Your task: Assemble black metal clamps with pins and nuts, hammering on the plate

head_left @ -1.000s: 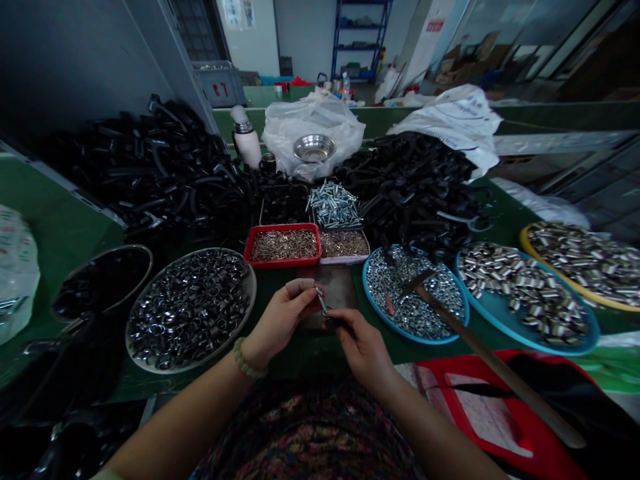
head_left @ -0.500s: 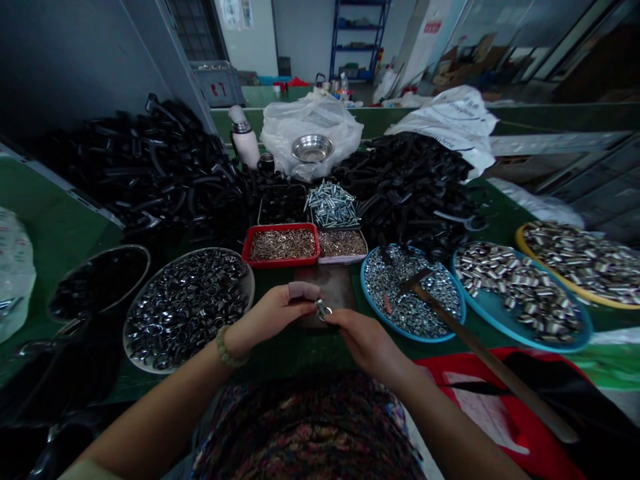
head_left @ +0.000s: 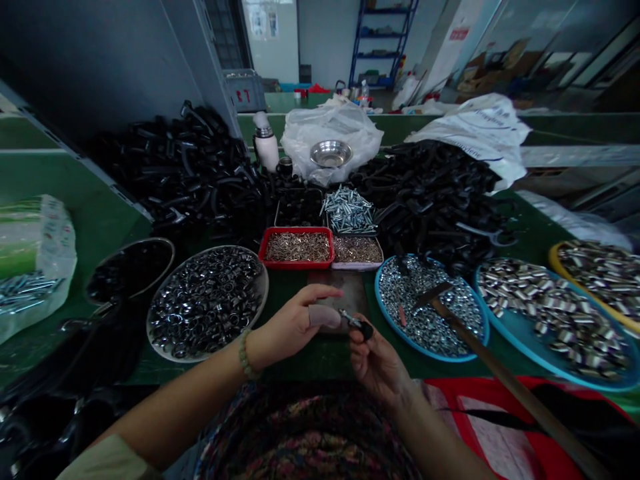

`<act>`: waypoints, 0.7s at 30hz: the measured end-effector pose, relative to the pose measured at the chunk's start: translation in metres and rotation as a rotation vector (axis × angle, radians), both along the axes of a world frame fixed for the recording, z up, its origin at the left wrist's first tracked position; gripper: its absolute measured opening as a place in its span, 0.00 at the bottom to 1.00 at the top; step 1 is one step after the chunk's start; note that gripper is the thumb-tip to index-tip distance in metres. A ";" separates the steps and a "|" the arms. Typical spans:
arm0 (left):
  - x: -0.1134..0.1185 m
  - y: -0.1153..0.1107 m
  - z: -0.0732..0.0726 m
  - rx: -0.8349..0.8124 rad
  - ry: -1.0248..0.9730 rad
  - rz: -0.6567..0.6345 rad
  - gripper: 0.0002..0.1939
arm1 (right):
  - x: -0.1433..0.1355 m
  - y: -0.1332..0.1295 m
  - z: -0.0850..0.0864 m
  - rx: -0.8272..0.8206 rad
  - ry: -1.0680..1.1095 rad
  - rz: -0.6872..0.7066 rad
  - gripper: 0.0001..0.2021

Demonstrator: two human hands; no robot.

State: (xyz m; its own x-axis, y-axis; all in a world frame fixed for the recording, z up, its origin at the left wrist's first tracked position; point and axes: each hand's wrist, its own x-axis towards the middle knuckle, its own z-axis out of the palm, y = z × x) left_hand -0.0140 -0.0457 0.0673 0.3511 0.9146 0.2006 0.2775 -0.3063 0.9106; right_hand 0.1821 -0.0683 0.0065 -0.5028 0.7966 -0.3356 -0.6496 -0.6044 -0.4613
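**Small fitting in hand; completion unconfirmed**

Right hand (head_left: 377,363): fingers closed on the dark end of a small black-and-silver fitting (head_left: 361,328), held above the table. Left hand (head_left: 287,327): partly open, forefinger extended, wrapped finger (head_left: 323,316) at the fitting's silvery end; whether it grips cannot be determined. Beneath: a flat metal plate (head_left: 357,293), nothing seen resting on it. Beyond: a red tray (head_left: 295,265) of small metal pieces and loose screws (head_left: 349,210). To the right: a hammer (head_left: 500,373) lying across a blue basin (head_left: 381,303).

Progress, as judged: handling of this piece is under way; whether its parts are fixed together cannot be told. Ample loose stock remains.
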 end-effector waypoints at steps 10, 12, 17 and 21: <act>-0.008 0.000 0.022 -0.217 -0.071 -0.122 0.13 | 0.002 0.006 -0.004 0.280 -0.322 -0.040 0.19; -0.008 -0.009 0.026 -0.376 -0.167 -0.151 0.19 | 0.004 0.007 -0.008 0.339 -0.370 -0.017 0.17; -0.038 0.010 0.025 -0.489 -0.213 -0.217 0.24 | 0.014 0.013 -0.021 0.330 -0.471 -0.153 0.17; -0.121 0.097 0.016 -0.038 0.096 0.761 0.21 | 0.024 0.013 -0.023 0.314 -0.493 -0.191 0.16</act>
